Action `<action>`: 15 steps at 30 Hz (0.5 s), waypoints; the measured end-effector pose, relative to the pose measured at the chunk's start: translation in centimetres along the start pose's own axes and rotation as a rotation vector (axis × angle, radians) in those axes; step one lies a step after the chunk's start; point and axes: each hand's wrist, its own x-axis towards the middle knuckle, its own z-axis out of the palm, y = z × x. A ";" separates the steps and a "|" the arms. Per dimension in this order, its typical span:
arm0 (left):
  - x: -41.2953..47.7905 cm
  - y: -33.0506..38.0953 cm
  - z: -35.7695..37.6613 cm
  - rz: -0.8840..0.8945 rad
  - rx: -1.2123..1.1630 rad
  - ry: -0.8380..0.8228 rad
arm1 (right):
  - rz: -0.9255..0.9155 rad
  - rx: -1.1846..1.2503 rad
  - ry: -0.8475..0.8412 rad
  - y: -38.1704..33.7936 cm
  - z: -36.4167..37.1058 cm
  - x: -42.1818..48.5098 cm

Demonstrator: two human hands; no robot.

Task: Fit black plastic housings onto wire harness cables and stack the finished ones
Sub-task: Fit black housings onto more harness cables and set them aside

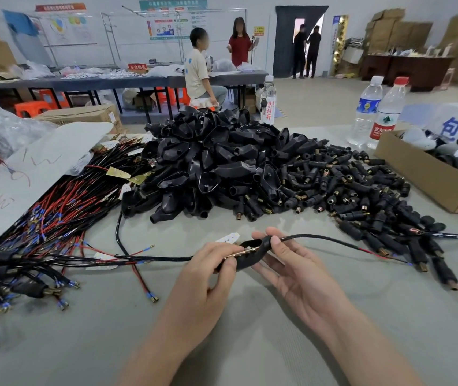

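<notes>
Your left hand (208,274) pinches the wide end of the black housing (250,256), steadying it just above the table (250,330). Your right hand (291,270) nips the narrow neck between thumb and forefinger, other fingers loose, so the cable (325,237) can feed through. The housing is smooth, tapered plastic. The thin brass strip (245,250) at its mouth is possibly a terminal.

Three water bottles stand at the far edge of the grey bench (88,335): one with red characters (268,103), then a blue-labelled one (367,107) and a red-capped one (388,112) side by side, just behind an open cardboard box (428,176). Beyond, a person (198,71) sits at a long cluttered table (110,82) with orange stools (31,107) under it. Another in red (239,43) stands behind, and two figures (307,50) stand in a doorway.
</notes>
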 end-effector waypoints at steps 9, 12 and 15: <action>-0.1 0.3 0.0 -0.269 -0.234 -0.090 | 0.025 -0.014 -0.016 0.0 -0.2 0.0; 0.1 0.4 0.0 -0.351 -0.340 -0.074 | 0.023 -0.040 -0.024 0.1 -0.4 0.1; 0.5 0.3 -0.3 -0.414 -0.449 -0.085 | 0.010 -0.078 -0.024 0.3 -0.5 0.2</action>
